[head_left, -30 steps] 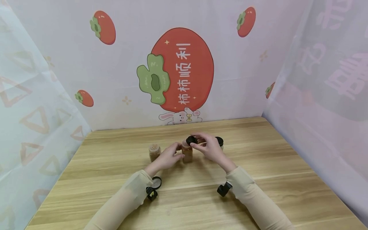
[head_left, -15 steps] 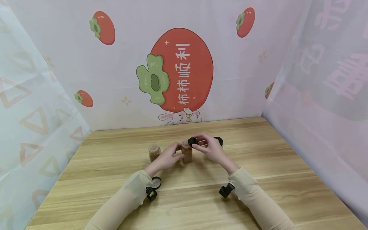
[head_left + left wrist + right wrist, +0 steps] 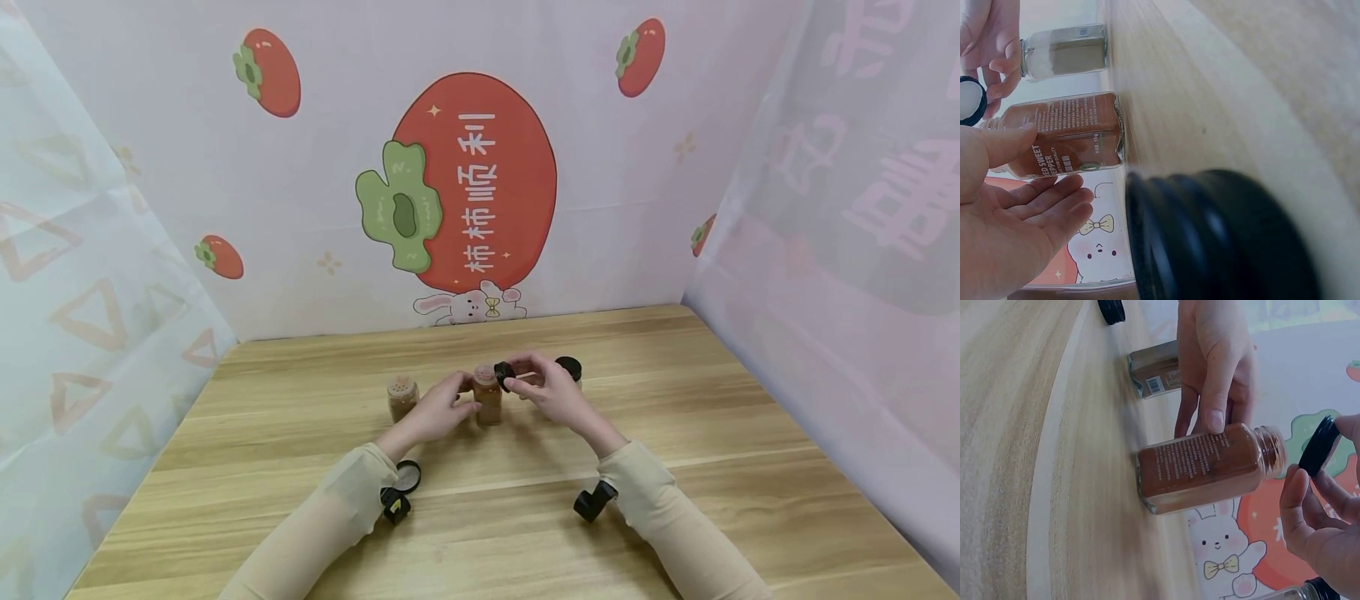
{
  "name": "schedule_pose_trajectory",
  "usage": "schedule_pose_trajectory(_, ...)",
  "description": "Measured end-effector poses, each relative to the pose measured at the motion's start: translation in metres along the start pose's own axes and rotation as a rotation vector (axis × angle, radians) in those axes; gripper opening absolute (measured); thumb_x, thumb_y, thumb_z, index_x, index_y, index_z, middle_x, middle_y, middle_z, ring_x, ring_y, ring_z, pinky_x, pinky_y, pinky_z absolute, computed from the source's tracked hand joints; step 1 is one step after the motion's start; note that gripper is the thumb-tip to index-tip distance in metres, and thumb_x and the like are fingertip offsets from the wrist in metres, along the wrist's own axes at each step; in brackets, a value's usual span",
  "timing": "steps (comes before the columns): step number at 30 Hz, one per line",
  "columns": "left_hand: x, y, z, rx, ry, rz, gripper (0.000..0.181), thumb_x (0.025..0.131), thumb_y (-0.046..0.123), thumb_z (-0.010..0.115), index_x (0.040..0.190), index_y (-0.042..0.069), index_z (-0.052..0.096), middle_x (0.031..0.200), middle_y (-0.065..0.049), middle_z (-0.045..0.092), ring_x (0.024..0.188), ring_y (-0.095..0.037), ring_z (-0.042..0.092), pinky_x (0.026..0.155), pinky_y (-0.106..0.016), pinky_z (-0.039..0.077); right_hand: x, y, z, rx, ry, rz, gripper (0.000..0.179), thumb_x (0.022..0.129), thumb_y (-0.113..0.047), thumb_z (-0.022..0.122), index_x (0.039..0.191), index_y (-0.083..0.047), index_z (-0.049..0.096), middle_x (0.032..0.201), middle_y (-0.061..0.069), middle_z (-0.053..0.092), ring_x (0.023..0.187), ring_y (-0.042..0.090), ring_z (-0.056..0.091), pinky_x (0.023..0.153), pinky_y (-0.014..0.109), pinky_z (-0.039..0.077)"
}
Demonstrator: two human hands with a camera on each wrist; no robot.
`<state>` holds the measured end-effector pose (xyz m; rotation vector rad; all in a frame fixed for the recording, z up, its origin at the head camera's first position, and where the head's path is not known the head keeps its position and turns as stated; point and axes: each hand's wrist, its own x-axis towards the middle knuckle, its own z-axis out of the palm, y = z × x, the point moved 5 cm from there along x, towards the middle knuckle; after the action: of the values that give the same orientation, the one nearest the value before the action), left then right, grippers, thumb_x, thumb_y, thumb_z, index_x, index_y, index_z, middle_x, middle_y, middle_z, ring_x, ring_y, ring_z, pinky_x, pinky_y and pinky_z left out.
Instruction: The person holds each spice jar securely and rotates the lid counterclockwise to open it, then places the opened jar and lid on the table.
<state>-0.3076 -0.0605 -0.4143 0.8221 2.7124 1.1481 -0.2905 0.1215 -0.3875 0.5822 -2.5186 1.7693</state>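
A square glass spice jar (image 3: pixel 489 406) of reddish-brown powder stands upright on the table, uncapped, its perforated top showing in the head view. My left hand (image 3: pixel 438 408) holds it from the left, with the thumb on the near face and the fingers round the far side. Just right of the jar's mouth, my right hand (image 3: pixel 553 392) pinches a black screw lid (image 3: pixel 1319 447) between thumb and fingers. The lid is tilted on edge and apart from the jar. In the left wrist view the jar's label (image 3: pixel 1054 144) reads partly "sweet pepper".
Left of the left hand is another uncapped spice jar (image 3: pixel 402 398). A black lid (image 3: pixel 408 477) lies near the left forearm, inside facing up. Behind the right hand stands a jar with its black lid (image 3: pixel 570 367) on. A printed cloth backdrop (image 3: pixel 322 183) borders the wooden table (image 3: pixel 495 533).
The right hand has moved the black lid from above the jar's mouth to its right side, tipping it on edge. The left hand and the jar have stayed in place.
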Motion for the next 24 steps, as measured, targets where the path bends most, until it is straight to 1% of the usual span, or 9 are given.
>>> schedule_pose_trajectory(4,0.0006,-0.0005,0.0005,0.007,-0.001,0.013,0.043,0.093,0.019,0.059,0.129,-0.001,0.047,0.131,-0.019,0.055,0.122,-0.033,0.052,0.104,-0.046,0.043,-0.0009,0.0015,0.0006,0.028,-0.01,0.008,0.035,0.092,-0.015,0.063,0.122,0.0,0.053,0.118,0.021,0.06,0.103,0.03,0.064,0.081,0.041,0.057)
schedule_pose_trajectory(8,0.0004,0.0004,0.0008,0.025,0.008,0.048,0.041,0.094,0.017,0.058,0.128,-0.003,0.047,0.129,-0.021,0.055,0.121,-0.035,0.052,0.102,-0.048,0.044,-0.0024,0.0009,0.0009,0.025,-0.03,-0.011,0.035,0.091,-0.013,0.063,0.122,-0.001,0.054,0.117,0.02,0.06,0.103,0.029,0.064,0.08,0.036,0.057)
schedule_pose_trajectory(11,0.0006,0.0,0.001,0.018,0.004,0.032,0.041,0.094,0.018,0.058,0.128,-0.002,0.047,0.129,-0.02,0.055,0.122,-0.034,0.052,0.103,-0.047,0.044,-0.0038,0.0002,0.0012,0.024,-0.053,-0.022,0.036,0.091,-0.012,0.064,0.123,-0.003,0.054,0.119,0.019,0.06,0.105,0.03,0.063,0.08,0.031,0.057)
schedule_pose_trajectory(12,0.0007,-0.0005,0.0011,0.006,0.003,0.018,0.042,0.093,0.018,0.059,0.129,-0.001,0.047,0.13,-0.019,0.055,0.123,-0.033,0.051,0.104,-0.046,0.043,-0.0041,0.0003,0.0011,0.024,-0.06,-0.023,0.036,0.091,-0.013,0.064,0.124,-0.003,0.054,0.119,0.019,0.06,0.105,0.031,0.063,0.079,0.029,0.057)
schedule_pose_trajectory(13,0.001,-0.001,0.0013,0.005,0.002,0.009,0.042,0.093,0.018,0.059,0.129,0.0,0.047,0.13,-0.018,0.055,0.123,-0.032,0.051,0.104,-0.046,0.043,-0.0057,-0.0036,0.0011,0.027,-0.066,-0.014,0.036,0.091,-0.011,0.064,0.124,-0.002,0.055,0.119,0.02,0.06,0.106,0.032,0.063,0.079,0.029,0.057)
schedule_pose_trajectory(16,0.0015,-0.0026,0.002,0.011,0.001,-0.014,0.042,0.093,0.019,0.06,0.129,0.001,0.048,0.131,-0.016,0.055,0.123,-0.032,0.052,0.104,-0.045,0.043,-0.0072,-0.0035,0.001,0.029,-0.079,-0.013,0.035,0.09,-0.011,0.064,0.123,-0.002,0.055,0.12,0.021,0.059,0.107,0.034,0.062,0.079,0.028,0.057)
schedule_pose_trajectory(19,0.002,-0.0034,0.0025,0.014,-0.001,-0.016,0.042,0.093,0.02,0.06,0.129,0.002,0.048,0.132,-0.016,0.055,0.123,-0.032,0.052,0.104,-0.046,0.043,-0.0085,-0.0031,0.0009,0.032,-0.09,-0.011,0.035,0.09,-0.01,0.064,0.123,-0.001,0.055,0.12,0.022,0.059,0.108,0.035,0.061,0.08,0.029,0.057)
schedule_pose_trajectory(20,0.0019,-0.0035,0.0026,0.015,-0.002,-0.016,0.042,0.093,0.02,0.06,0.129,0.002,0.047,0.132,-0.016,0.055,0.123,-0.032,0.051,0.104,-0.046,0.043,-0.0078,0.0008,0.0008,0.03,-0.092,-0.015,0.035,0.09,-0.011,0.065,0.122,-0.001,0.056,0.12,0.02,0.059,0.107,0.033,0.062,0.08,0.028,0.057)
schedule_pose_trajectory(24,0.002,-0.0045,0.0027,0.016,-0.005,-0.011,0.042,0.093,0.021,0.06,0.129,0.003,0.048,0.132,-0.016,0.055,0.123,-0.032,0.051,0.105,-0.045,0.043,-0.0085,0.0014,0.0009,0.027,-0.103,-0.004,0.036,0.088,-0.009,0.066,0.122,-0.001,0.056,0.119,0.019,0.061,0.105,0.029,0.063,0.081,0.025,0.056)
